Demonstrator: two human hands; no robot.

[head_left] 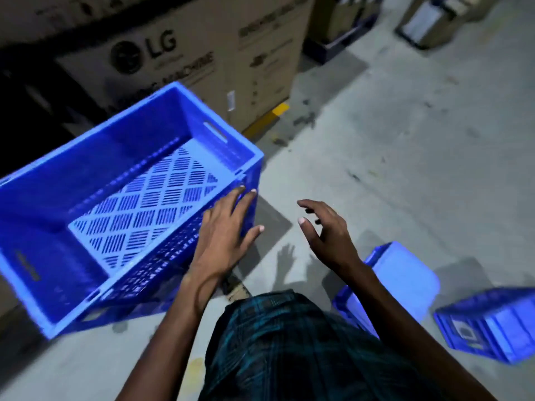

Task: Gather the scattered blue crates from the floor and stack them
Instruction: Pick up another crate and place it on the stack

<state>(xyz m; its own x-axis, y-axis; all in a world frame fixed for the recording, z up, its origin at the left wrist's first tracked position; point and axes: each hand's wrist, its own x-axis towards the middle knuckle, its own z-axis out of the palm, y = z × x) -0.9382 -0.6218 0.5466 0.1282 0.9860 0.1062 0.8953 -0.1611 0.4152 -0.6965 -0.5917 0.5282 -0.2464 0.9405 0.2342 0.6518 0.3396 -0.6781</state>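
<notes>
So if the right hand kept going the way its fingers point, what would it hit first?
Probably the side wall of the big blue crate; the right hand points left toward it, though depth is unclear.

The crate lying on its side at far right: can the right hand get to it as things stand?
Probably yes. The right hand is open and holds nothing, and only bare floor and another loose crate lie near the tipped crate.

A warehouse: big appliance cartons [185, 62] on a concrete floor [405, 146].
</notes>
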